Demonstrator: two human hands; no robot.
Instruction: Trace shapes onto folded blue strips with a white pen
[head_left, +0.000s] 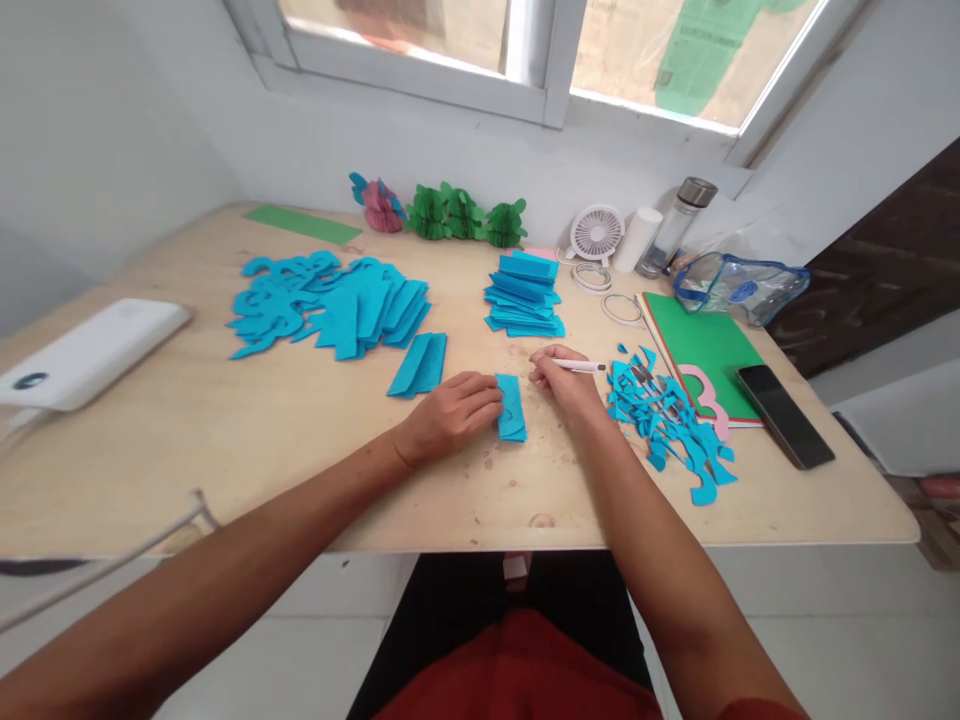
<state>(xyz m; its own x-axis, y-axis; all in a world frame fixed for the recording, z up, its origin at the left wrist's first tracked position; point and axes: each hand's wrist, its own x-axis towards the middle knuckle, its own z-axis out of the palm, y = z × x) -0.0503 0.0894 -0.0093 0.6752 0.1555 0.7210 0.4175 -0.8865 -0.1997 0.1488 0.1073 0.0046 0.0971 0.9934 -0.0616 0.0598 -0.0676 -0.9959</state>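
Observation:
A small folded piece of blue paper (512,410) with a dark curved line drawn on it lies on the table in front of me. My left hand (457,408), fingers curled together, holds it at its left edge. Just right of the paper, my right hand (561,375) grips a white pen (577,366), which points away from the drawn line. Another folded blue paper (418,365) rests beyond my left hand. Farther back is a stack of folded blue papers (523,295). Cut wavy blue pieces (277,290) are heaped at the left.
Blue paper scraps (667,410) lie right of my right arm, near a pink wavy cutout (705,395), green paper (701,340) and a phone (784,415). Along the wall stand green paper figures (450,213), a small fan (596,234) and a bottle (675,230). A white power bank (97,350) sits left.

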